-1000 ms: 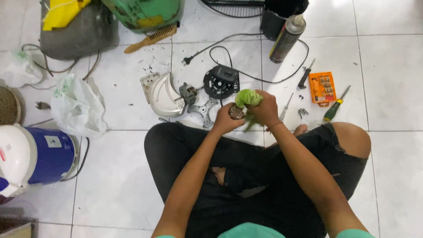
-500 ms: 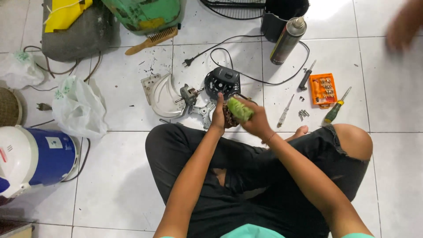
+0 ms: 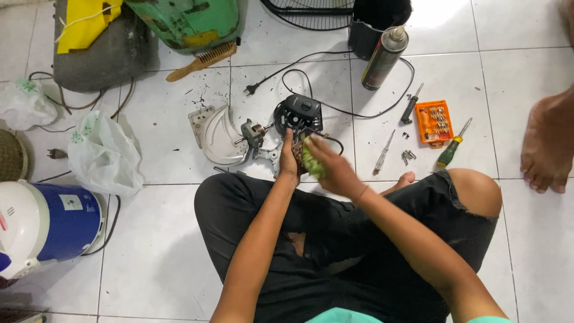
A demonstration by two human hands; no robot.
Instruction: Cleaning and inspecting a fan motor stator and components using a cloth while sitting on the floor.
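Note:
I sit cross-legged on the white tiled floor. My left hand [image 3: 289,160] grips a small dark motor part [image 3: 298,149], which is mostly hidden between my hands. Against that part my right hand [image 3: 335,170] presses a green cloth [image 3: 310,161]. Just beyond my hands lies a black fan motor housing [image 3: 301,112] with its black cord and plug [image 3: 251,90]. To its left are a grey motor with a shaft [image 3: 252,133] and a white curved fan cover [image 3: 214,136].
Right of my hands lie a thin screwdriver [image 3: 382,154], loose screws [image 3: 408,157], a green-handled screwdriver [image 3: 452,146], an orange bit case [image 3: 434,122], a black screwdriver [image 3: 410,106] and a spray can [image 3: 385,57]. Another person's bare foot [image 3: 545,146] stands at the right. A plastic bag [image 3: 104,157] and a blue-white appliance [image 3: 45,222] sit left.
The cloth, bunched above my right hand a second ago, is now pressed down on the part. Another person's foot has stepped into view at the right.

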